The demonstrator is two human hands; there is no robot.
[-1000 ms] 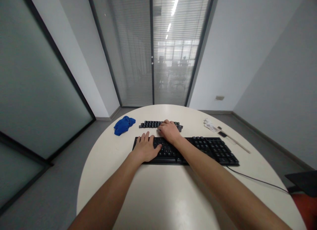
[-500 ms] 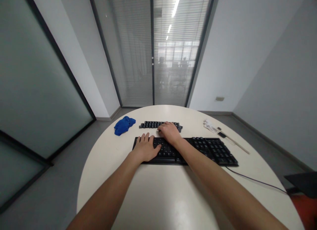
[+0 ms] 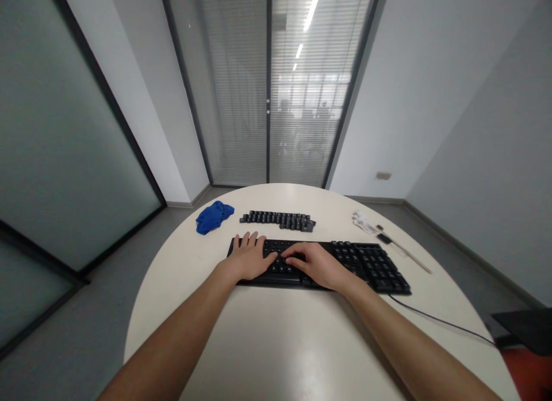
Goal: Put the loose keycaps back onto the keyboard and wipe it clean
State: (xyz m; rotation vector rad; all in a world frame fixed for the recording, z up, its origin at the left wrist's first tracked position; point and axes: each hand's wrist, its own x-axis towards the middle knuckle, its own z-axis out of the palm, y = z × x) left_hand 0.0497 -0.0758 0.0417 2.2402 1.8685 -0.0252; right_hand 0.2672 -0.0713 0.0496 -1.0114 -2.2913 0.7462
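Observation:
A black keyboard lies across the table. My left hand rests spread over its left end, fingers apart, thumb pointing right. My right hand is bent over the keyboard's middle, thumb and forefinger drawn together at the keys. Anything between those fingertips is too small to make out. Beyond the keyboard, loose black keycaps stand in rows. Part of the keyboard is hidden under both hands; keys show at its right end.
A crumpled blue cloth lies at the back left of the round white table. At right are a thin stick, a small black piece and a clear, crinkled item. A cable runs off rightward.
My right hand has come back from the keycap rows to the middle of the keyboard. My left hand stays on the left end. The whole view has shifted slightly.

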